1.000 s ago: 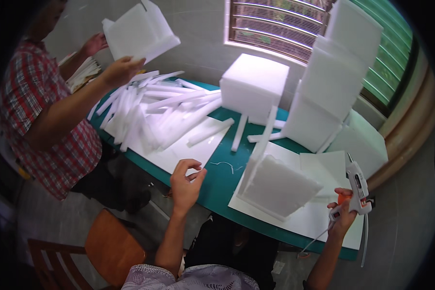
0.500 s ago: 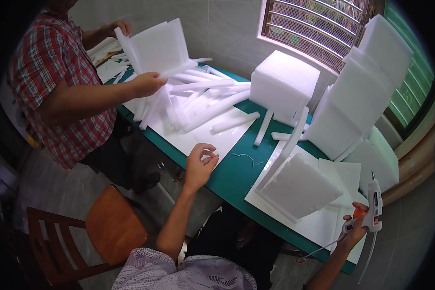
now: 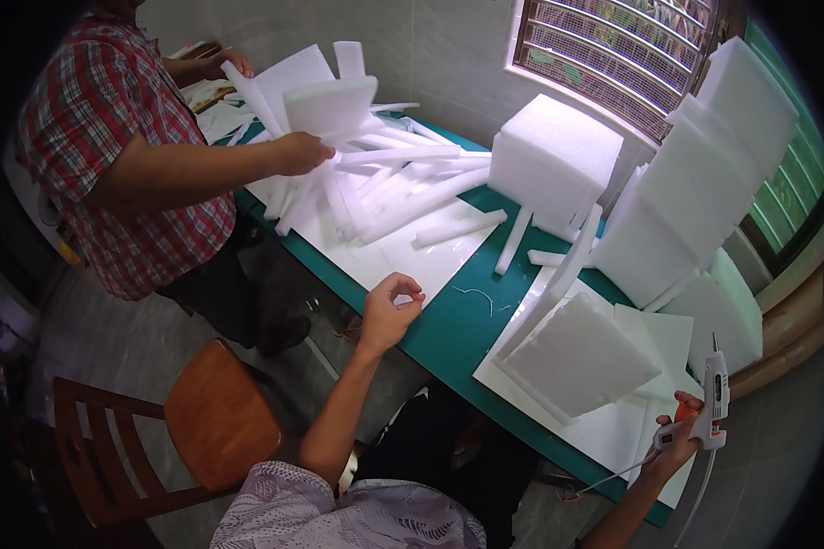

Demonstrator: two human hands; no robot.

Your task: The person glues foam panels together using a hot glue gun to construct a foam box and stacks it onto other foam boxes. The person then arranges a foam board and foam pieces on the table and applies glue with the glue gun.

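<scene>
My right hand grips a white hot glue gun with an orange trigger, held off the table's right end, nozzle up. A glue stick hangs out of its back end and a cord trails from the grip. Above the table's front edge, my left hand has thumb and forefinger pinched in a ring; whatever is between the tips is too small to make out. A white foam block sits tilted on a white board between my hands, with a curved foam strip along its left side.
Across the green table stands a foam cube, left of a tall stack of foam blocks. A co-worker in a plaid shirt handles foam sheets over piled foam strips. A wooden chair stands at left.
The co-worker's sheets have separated, one now tilting forward. My left thumb and forefinger have drawn into a rounder pinch. The view has shifted slightly; the glue gun stays in my right hand.
</scene>
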